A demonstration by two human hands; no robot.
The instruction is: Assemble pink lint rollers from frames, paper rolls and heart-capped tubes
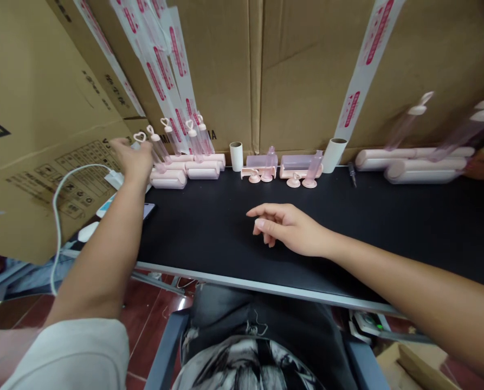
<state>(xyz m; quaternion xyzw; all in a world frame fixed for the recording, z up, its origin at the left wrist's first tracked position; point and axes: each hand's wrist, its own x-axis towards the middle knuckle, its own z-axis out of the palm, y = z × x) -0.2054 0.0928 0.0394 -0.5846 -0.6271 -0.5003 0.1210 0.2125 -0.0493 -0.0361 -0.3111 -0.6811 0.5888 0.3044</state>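
Note:
My left hand [133,158] reaches to the table's far left corner. Its thumb and fingers are around a clear tube with a pink heart-shaped loop [140,137] on top; the tube's lower part is hidden behind the hand. Beside it, several similar heart-topped tubes [157,142] stand by pink and clear rounded cases [168,179]. Over the middle of the black table [209,233], my right hand [286,225] hovers with loosely bent fingers, thumb apart, holding nothing. Beyond it are two opened cases [301,164] with lilac tubes [314,165] and small pink heart-loop pieces [294,180].
Two white cardboard rolls [236,157] stand against the cardboard wall [307,70]. A small dark screwdriver-like tool [352,175] lies farther right, before more pink cases [424,169]. A white cable [55,216] loops at left, near a phone [148,210].

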